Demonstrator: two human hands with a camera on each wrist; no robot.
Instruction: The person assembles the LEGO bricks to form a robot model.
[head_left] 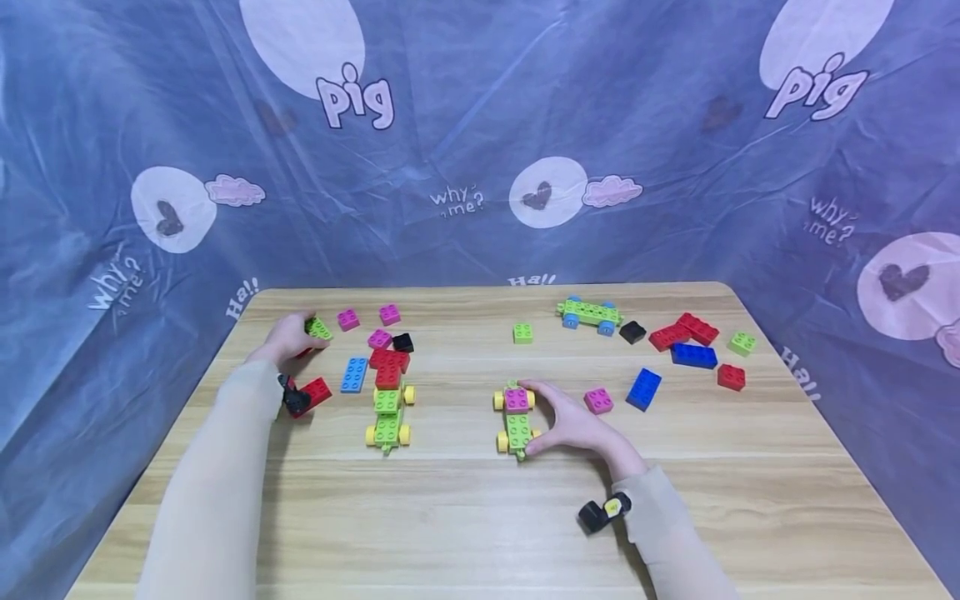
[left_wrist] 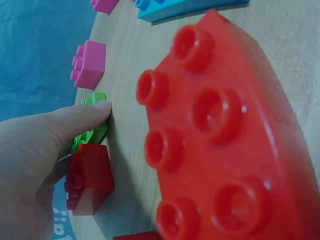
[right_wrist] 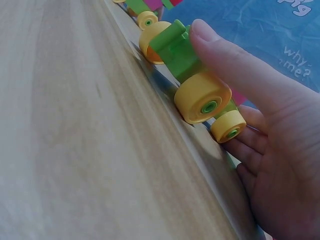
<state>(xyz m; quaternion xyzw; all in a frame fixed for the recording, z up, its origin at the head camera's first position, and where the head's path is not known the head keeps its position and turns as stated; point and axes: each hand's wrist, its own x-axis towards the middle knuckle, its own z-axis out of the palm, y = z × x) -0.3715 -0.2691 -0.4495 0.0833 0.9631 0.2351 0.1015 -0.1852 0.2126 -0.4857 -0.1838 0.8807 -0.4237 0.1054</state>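
Note:
At the back left of the table, my left hand pinches a lime green building brick; in the left wrist view the thumb lies on this green brick, a red brick beside it. My right hand holds a green toy car base with yellow wheels by its two ends, thumb at the near end. A magenta brick sits on its far part. In the right wrist view the thumb touches the green end of the car base; the other fingers are partly hidden behind it.
Left of centre stands a second yellow-wheeled car with red bricks on it. A light blue brick and a red brick lie nearby. Farther back is a blue-wheeled base; several loose bricks, including a blue one, lie right.

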